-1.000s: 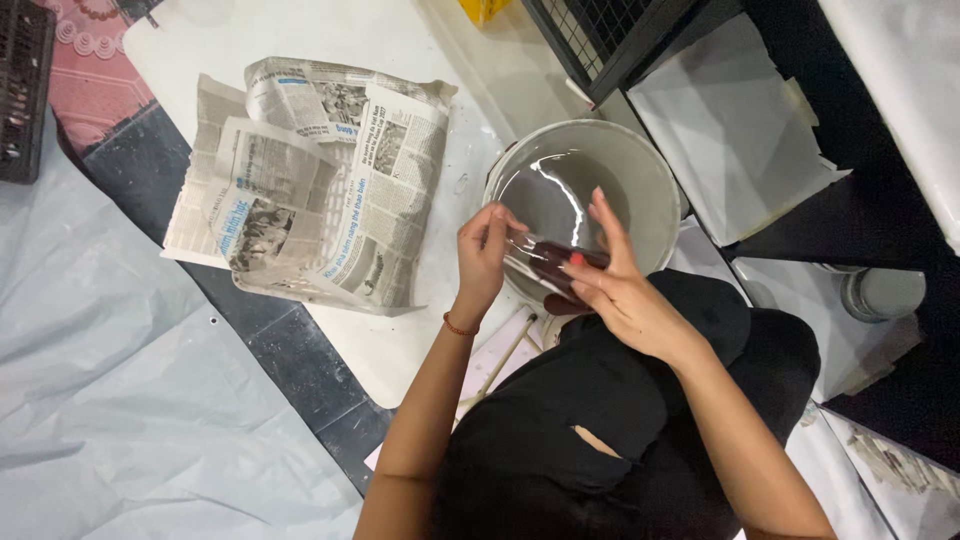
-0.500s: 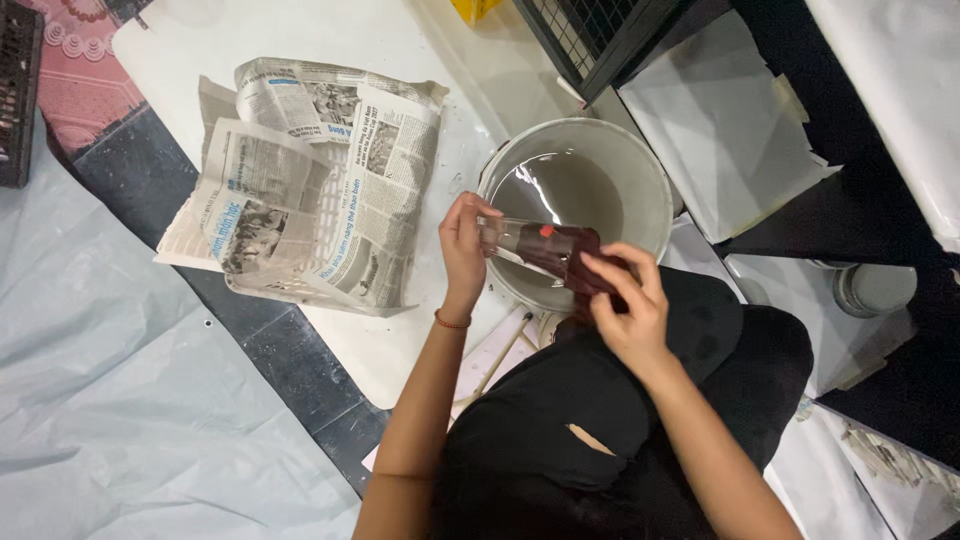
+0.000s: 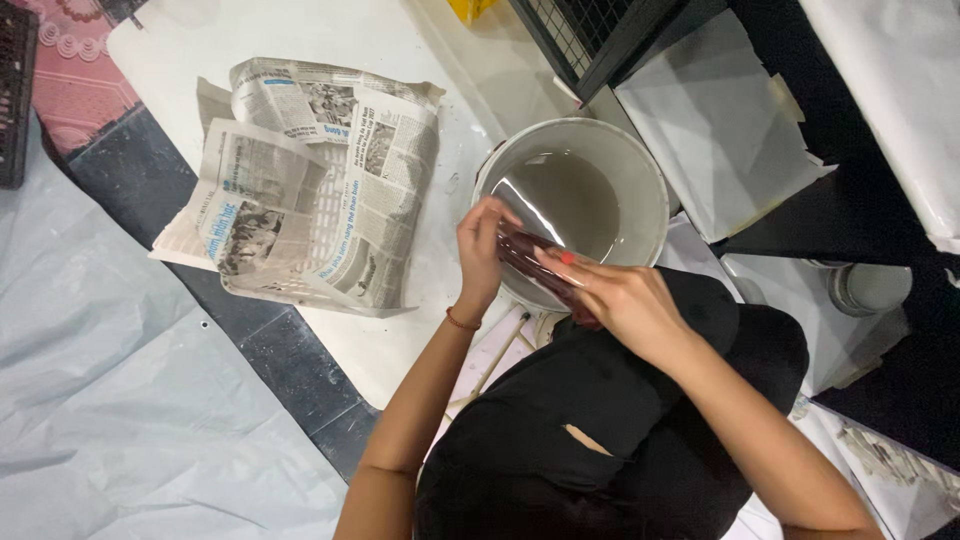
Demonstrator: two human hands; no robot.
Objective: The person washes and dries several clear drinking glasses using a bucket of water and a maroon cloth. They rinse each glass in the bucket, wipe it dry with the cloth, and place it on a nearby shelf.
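Hands are seen together over the near rim of one white bucket (image 3: 640, 170), which stands on the white floor sheet (image 3: 330, 30) close to that sheet's right edge. One dark reddish, shiny object (image 3: 535, 268), long and narrow, is held level between them, right above the grey water; held there, any drips would presumably fall back into the bucket. The left hand (image 3: 482, 245) is pinched around the object's left end, fingers curled onto it. The right hand (image 3: 615, 295) is closed along its right part, with the thumb laid on top. What the object is cannot be told.

One basket (image 3: 300, 290) of white lattice, lined and covered with several sheets of newspaper (image 3: 330, 160), lies near the middle of the floor sheet, left of the bucket and well apart from the hands; the paper is probably there to take up wet. One thin band (image 3: 461, 321) is worn on the left wrist. One pale plastic sheet (image 3: 110, 400) is spread past the floor sheet's near-left edge.
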